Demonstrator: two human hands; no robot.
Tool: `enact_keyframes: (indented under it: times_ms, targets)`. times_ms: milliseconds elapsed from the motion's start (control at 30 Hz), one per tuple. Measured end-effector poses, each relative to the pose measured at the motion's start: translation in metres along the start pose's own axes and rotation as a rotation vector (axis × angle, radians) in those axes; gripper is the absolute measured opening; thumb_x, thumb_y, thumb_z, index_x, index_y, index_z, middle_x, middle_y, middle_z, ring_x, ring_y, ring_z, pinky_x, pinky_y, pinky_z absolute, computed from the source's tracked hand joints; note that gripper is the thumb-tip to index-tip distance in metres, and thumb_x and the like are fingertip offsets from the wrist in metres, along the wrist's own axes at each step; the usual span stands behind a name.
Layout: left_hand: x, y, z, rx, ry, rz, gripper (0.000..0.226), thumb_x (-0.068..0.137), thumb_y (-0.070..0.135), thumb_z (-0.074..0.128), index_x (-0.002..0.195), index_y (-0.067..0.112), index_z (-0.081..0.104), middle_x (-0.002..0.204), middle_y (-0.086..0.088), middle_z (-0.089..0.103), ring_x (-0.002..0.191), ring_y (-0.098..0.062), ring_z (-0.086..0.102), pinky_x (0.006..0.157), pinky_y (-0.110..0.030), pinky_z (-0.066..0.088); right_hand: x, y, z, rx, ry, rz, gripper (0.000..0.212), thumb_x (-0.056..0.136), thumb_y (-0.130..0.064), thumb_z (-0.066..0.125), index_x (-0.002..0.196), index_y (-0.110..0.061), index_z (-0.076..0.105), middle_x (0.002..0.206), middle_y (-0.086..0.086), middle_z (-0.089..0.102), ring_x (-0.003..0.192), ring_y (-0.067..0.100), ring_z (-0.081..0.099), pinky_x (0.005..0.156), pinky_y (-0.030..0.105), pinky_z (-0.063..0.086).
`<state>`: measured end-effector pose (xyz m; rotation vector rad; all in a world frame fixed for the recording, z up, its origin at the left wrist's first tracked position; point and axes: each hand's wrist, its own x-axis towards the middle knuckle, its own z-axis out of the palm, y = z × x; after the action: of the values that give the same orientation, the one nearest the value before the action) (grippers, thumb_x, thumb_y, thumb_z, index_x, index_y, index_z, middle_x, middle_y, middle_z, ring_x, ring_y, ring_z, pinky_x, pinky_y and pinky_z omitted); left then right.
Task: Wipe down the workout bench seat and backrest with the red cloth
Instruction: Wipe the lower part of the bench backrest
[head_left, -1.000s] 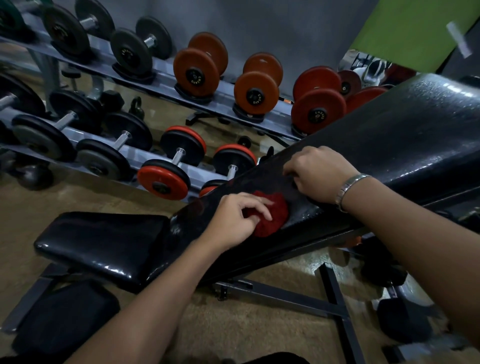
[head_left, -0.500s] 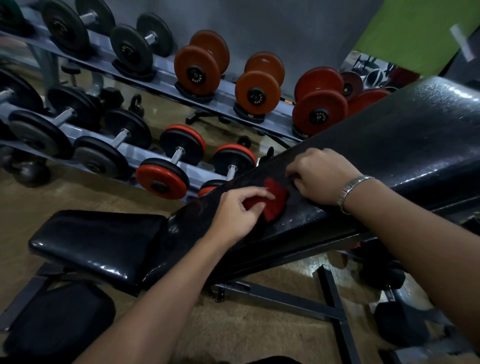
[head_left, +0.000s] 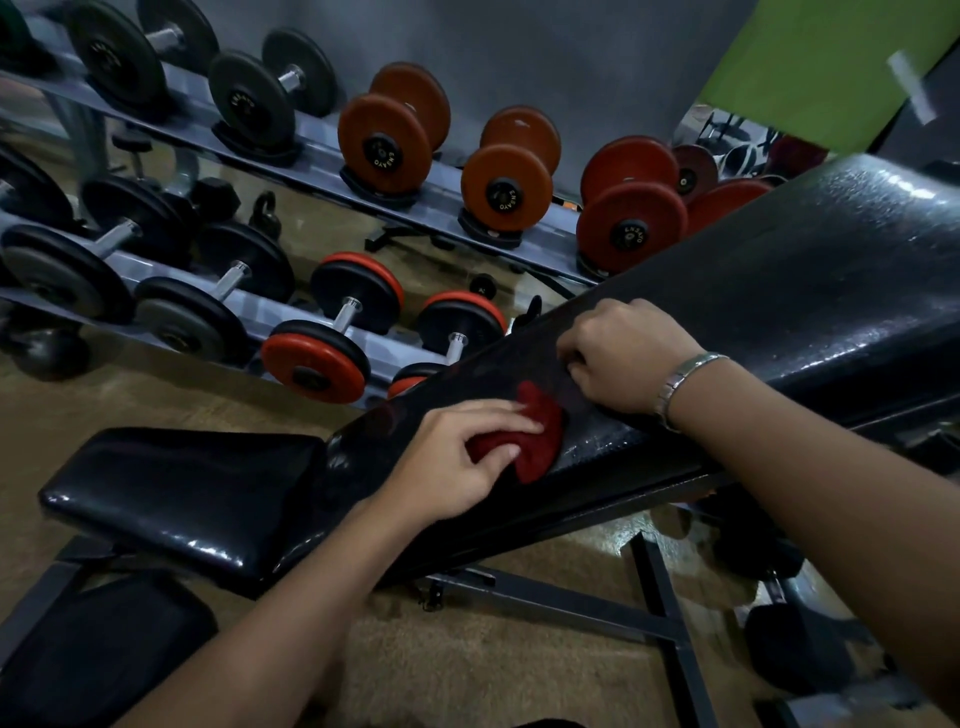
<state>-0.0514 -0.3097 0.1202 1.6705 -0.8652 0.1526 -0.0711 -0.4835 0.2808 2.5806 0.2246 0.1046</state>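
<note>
The black workout bench runs across the head view, its flat seat (head_left: 182, 483) at lower left and its inclined backrest (head_left: 805, 291) rising to the right. On the lower part of the backrest lies the red cloth (head_left: 540, 441), bunched small. My left hand (head_left: 457, 457) holds it, fingers laid over the top and thumb tucked against it, pressing it onto the padding. Just above the cloth my right hand (head_left: 623, 358) rests on the backrest with its fingers curled under and nothing seen in it. A metal bracelet circles that wrist.
A two-tier dumbbell rack (head_left: 291, 156) stands close behind the bench with black, orange and red dumbbells. The steel bench frame (head_left: 654, 597) crosses the floor below. A black pad (head_left: 104, 649) lies at lower left, and a kettlebell (head_left: 47, 353) sits on the floor at left.
My left hand slid the red cloth a little toward the backrest's far edge, then back toward the near edge. My right hand stayed in place.
</note>
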Motion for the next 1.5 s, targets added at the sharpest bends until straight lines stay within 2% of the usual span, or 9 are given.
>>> enact_keyframes:
  times_ms: [200,333,467,600,733,933,1100,1300,1500]
  targets:
    - [0.043,-0.002,0.009,-0.002,0.129,-0.097,0.031,0.087,0.005,0.072,0.111,0.025,0.078,0.115,0.013,0.073,0.113,0.005,0.062,0.106,-0.025,0.047,0.002,-0.001,0.001,0.015,0.007,-0.003,0.025,0.092,-0.031,0.048,0.106,-0.027,0.068,0.109,0.0,0.064,0.107,0.025,0.054,0.078,0.036,0.036]
    - [0.036,-0.006,0.01,-0.073,0.069,-0.045,0.031,0.083,-0.001,0.074,0.104,0.021,0.081,0.113,0.008,0.074,0.113,-0.001,0.065,0.105,-0.021,0.046,0.002,0.005,0.001,0.074,0.004,0.012,0.021,0.09,-0.029,0.052,0.103,-0.019,0.066,0.11,0.005,0.064,0.107,0.029,0.056,0.083,0.037,0.043]
    - [0.061,-0.027,-0.005,0.019,0.045,-0.181,0.032,0.085,0.004,0.071,0.102,0.029,0.081,0.112,0.009,0.076,0.11,-0.004,0.067,0.104,-0.026,0.05,0.004,0.008,0.0,0.152,-0.006,0.039,0.015,0.086,-0.025,0.053,0.094,-0.018,0.065,0.103,0.006,0.064,0.102,0.032,0.059,0.082,0.042,0.051]
    - [0.082,-0.017,0.011,-0.021,0.094,-0.187,0.034,0.085,-0.001,0.068,0.104,0.025,0.081,0.111,0.008,0.076,0.11,-0.001,0.066,0.101,-0.017,0.046,0.006,0.009,0.002,0.164,-0.001,0.034,0.015,0.085,-0.024,0.052,0.092,-0.019,0.065,0.1,0.006,0.065,0.099,0.032,0.06,0.079,0.039,0.051]
    - [0.068,-0.027,0.009,-0.136,0.056,-0.166,0.038,0.081,-0.006,0.072,0.094,0.028,0.082,0.112,0.006,0.076,0.113,-0.003,0.066,0.109,-0.026,0.046,0.007,0.013,0.005,0.196,-0.004,0.037,0.013,0.081,-0.025,0.051,0.087,-0.023,0.062,0.096,0.006,0.065,0.092,0.034,0.062,0.075,0.042,0.055]
    - [0.109,-0.027,0.009,-0.049,0.118,-0.195,0.04,0.078,-0.002,0.069,0.088,0.035,0.081,0.099,0.009,0.078,0.102,-0.005,0.07,0.099,-0.032,0.055,0.013,0.012,0.005,0.169,-0.008,0.015,0.004,0.083,-0.023,0.052,0.081,-0.026,0.05,0.097,0.007,0.064,0.093,0.034,0.061,0.07,0.036,0.049]
    - [0.102,-0.033,0.017,-0.22,0.12,-0.217,0.041,0.076,-0.012,0.07,0.084,0.026,0.081,0.104,0.004,0.078,0.108,-0.008,0.069,0.101,-0.03,0.052,0.018,0.021,0.005,0.162,0.02,0.015,0.006,0.08,-0.02,0.053,0.081,-0.026,0.053,0.096,0.008,0.065,0.095,0.034,0.061,0.074,0.039,0.053]
    - [0.139,-0.049,0.009,-0.078,0.149,-0.345,0.038,0.08,-0.004,0.067,0.08,0.031,0.082,0.095,0.009,0.078,0.095,-0.005,0.07,0.09,-0.026,0.058,0.027,0.03,0.003,0.028,0.082,0.019,0.019,0.086,-0.023,0.052,0.095,-0.016,0.066,0.1,0.006,0.066,0.098,0.03,0.057,0.079,0.037,0.046]
    - [0.128,-0.053,0.008,-0.271,0.081,-0.295,0.043,0.071,-0.02,0.063,0.077,0.019,0.081,0.098,-0.005,0.079,0.101,-0.018,0.072,0.088,-0.027,0.057,0.032,0.035,0.009,0.031,0.066,0.026,0.021,0.085,-0.025,0.052,0.097,-0.018,0.068,0.102,0.004,0.067,0.101,0.03,0.058,0.078,0.035,0.042]
